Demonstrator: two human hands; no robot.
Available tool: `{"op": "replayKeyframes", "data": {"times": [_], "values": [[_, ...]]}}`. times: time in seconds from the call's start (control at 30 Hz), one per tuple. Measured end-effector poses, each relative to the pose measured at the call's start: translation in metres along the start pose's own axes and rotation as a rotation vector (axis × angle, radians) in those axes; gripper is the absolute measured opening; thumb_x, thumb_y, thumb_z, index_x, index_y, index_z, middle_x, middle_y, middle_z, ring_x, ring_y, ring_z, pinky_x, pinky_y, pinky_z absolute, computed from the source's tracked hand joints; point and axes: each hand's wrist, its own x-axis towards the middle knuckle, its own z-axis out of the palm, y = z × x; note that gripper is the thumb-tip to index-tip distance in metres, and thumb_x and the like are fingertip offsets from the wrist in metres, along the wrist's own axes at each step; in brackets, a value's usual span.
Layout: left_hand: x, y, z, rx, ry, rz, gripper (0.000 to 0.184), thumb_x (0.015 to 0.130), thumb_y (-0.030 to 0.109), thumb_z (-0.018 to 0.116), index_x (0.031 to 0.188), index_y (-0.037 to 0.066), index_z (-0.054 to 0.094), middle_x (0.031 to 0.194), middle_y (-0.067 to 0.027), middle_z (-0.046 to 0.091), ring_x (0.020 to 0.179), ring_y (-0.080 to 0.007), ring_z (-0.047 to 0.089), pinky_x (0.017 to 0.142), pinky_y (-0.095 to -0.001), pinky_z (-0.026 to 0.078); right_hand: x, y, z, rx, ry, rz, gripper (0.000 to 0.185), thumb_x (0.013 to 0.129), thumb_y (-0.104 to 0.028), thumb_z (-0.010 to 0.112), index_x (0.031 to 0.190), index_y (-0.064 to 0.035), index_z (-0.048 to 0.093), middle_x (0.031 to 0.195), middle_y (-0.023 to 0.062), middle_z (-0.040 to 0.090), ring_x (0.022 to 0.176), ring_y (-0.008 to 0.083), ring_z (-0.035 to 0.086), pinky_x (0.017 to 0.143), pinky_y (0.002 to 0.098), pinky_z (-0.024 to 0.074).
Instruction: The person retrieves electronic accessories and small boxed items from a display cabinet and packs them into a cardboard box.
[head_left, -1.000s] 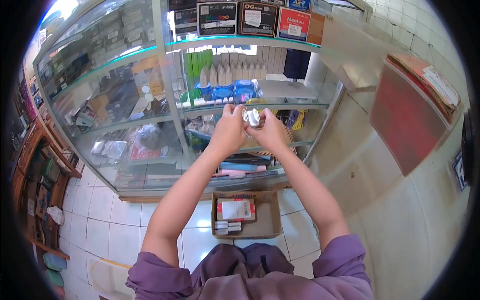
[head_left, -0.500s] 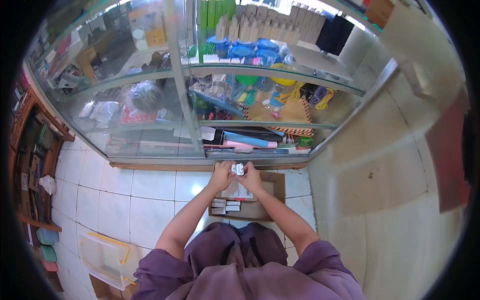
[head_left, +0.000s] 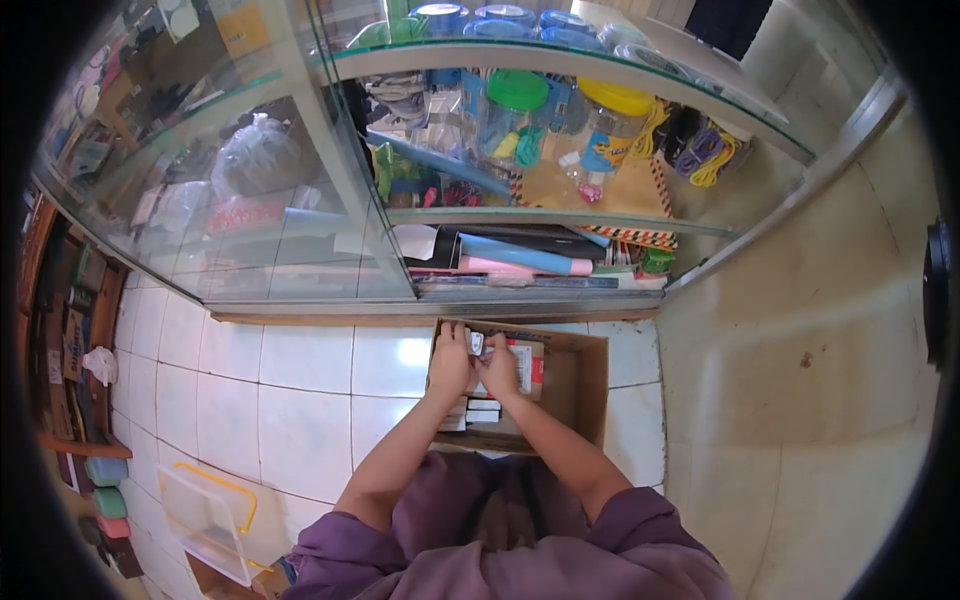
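Note:
An open cardboard box (head_left: 572,385) stands on the tiled floor before me, and both hands reach into its left half. Between them, near the back, sits a small white object (head_left: 476,343) whose exact kind I cannot make out. My left hand (head_left: 450,362) is closed along its left side, close to the box's back-left corner. The fingers of my right hand (head_left: 498,372) pinch at its right side. Several small white boxes (head_left: 484,411) lie below my wrists, partly covered by the left one. A flat packet with a red edge (head_left: 525,368) lies right of my right hand.
A glass display cabinet (head_left: 430,300) rises just behind the box, holding rolls, lidded jars (head_left: 517,105) and cords (head_left: 705,155). At the left stands a wooden shelf (head_left: 75,340); a clear plastic container (head_left: 210,520) with a yellow handle is lower left. A pale wall closes the right side.
Both hands have gone lower, into the box, with the white object. The view has shifted closer to the cabinet's lower shelves, and the box shows further right.

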Motion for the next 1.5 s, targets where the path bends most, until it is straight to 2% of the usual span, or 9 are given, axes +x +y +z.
{"op": "replayKeyframes", "data": {"times": [0.27, 0.47, 0.67, 0.73, 0.93, 1.17, 1.33, 1.4, 1.5], "values": [[-0.010, -0.001, -0.015, 0.138, 0.025, 0.043, 0.051, 0.076, -0.002, 0.054, 0.125, -0.005, 0.042, 0.115, -0.0241, 0.049, 0.104, -0.0388, 0.055, 0.078, -0.0404, 0.052, -0.004, -0.028, 0.006, -0.031, 0.054, 0.042, 0.038, 0.069, -0.005, 0.073, 0.096, -0.0024, 0.047, 0.070, 0.0155, 0.065, 0.071, 0.0311, 0.066, 0.064, 0.0404, 0.0501], [-0.026, -0.012, -0.030, 0.130, 0.126, 0.182, 0.050, 0.075, -0.002, 0.054, 0.125, -0.003, 0.044, 0.119, -0.0230, 0.049, 0.106, -0.0387, 0.054, 0.086, -0.0419, 0.049, -0.009, -0.027, 0.014, -0.052, 0.052, 0.129, 0.048, 0.070, -0.018, 0.077, 0.107, -0.0012, 0.051, 0.096, 0.0180, 0.066, 0.086, 0.0285, 0.066, 0.077, 0.0381, 0.0510], [-0.036, 0.010, -0.093, 0.077, 0.105, 0.314, 0.045, 0.074, 0.005, 0.059, 0.118, 0.003, 0.050, 0.116, -0.0181, 0.051, 0.107, -0.0372, 0.052, 0.084, -0.0426, 0.048, -0.010, -0.046, -0.032, -0.109, 0.039, -0.047, 0.044, 0.074, -0.014, 0.071, 0.113, -0.0014, 0.054, 0.104, 0.0162, 0.065, 0.085, 0.0301, 0.066, 0.074, 0.0354, 0.0516], [-0.039, 0.033, -0.131, 0.057, -0.062, 0.676, 0.042, 0.074, 0.006, 0.061, 0.115, 0.005, 0.052, 0.113, -0.0156, 0.053, 0.104, -0.0354, 0.053, 0.084, -0.0418, 0.048, -0.012, -0.102, -0.085, 0.093, -0.063, -0.183, 0.029, 0.076, -0.010, 0.066, 0.103, -0.0018, 0.059, 0.098, 0.0131, 0.066, 0.086, 0.0254, 0.066, 0.074, 0.0330, 0.0515], [0.009, 0.143, -0.252, 0.041, 0.272, 0.999, 0.031, 0.075, 0.006, 0.062, 0.105, 0.004, 0.055, 0.103, -0.0160, 0.054, 0.095, -0.0348, 0.054, 0.081, -0.0408, 0.045, 0.032, -0.253, -0.199, 0.059, 0.133, -0.668, 0.009, 0.081, -0.002, 0.058, 0.090, 0.0001, 0.059, 0.085, 0.0126, 0.063, 0.081, 0.0232, 0.065, 0.072, 0.0313, 0.0506], [0.124, 0.228, -0.319, -0.209, 0.715, 0.867, 0.025, 0.076, 0.008, 0.061, 0.098, -0.002, 0.056, 0.097, -0.0209, 0.054, 0.093, -0.0382, 0.054, 0.079, -0.0428, 0.046, 0.113, -0.371, -0.262, 0.007, 0.399, -1.041, 0.011, 0.079, 0.000, 0.057, 0.090, 0.0007, 0.057, 0.082, 0.0139, 0.060, 0.076, 0.0268, 0.062, 0.068, 0.0338, 0.0497], [0.194, 0.244, -0.327, -0.224, 0.719, 0.616, 0.038, 0.073, 0.013, 0.063, 0.101, -0.012, 0.057, 0.099, -0.0310, 0.057, 0.096, -0.0422, 0.056, 0.085, -0.0444, 0.046, 0.177, -0.405, -0.267, -0.129, 0.449, -0.877, 0.026, 0.077, -0.010, 0.064, 0.100, -0.0008, 0.057, 0.088, 0.0120, 0.064, 0.082, 0.0240, 0.065, 0.072, 0.0339, 0.0509], [0.204, 0.256, -0.336, -0.051, 0.314, 0.381, 0.038, 0.071, 0.017, 0.065, 0.095, -0.012, 0.059, 0.098, -0.0332, 0.058, 0.099, -0.0443, 0.055, 0.086, -0.0450, 0.046, 0.207, -0.411, -0.266, -0.102, 0.370, -0.753, 0.038, 0.075, -0.015, 0.068, 0.108, -0.0016, 0.054, 0.091, 0.0132, 0.064, 0.084, 0.0261, 0.066, 0.074, 0.0362, 0.0508], [0.237, 0.252, -0.320, -0.022, 0.513, 0.476, 0.040, 0.068, 0.022, 0.068, 0.089, -0.011, 0.061, 0.091, -0.0312, 0.062, 0.093, -0.0443, 0.059, 0.083, -0.0448, 0.049, 0.251, -0.416, -0.265, -0.321, 0.361, -0.748, 0.056, 0.072, -0.015, 0.072, 0.120, -0.0028, 0.046, 0.102, 0.0187, 0.063, 0.087, 0.0287, 0.066, 0.077, 0.0362, 0.0508]]}}
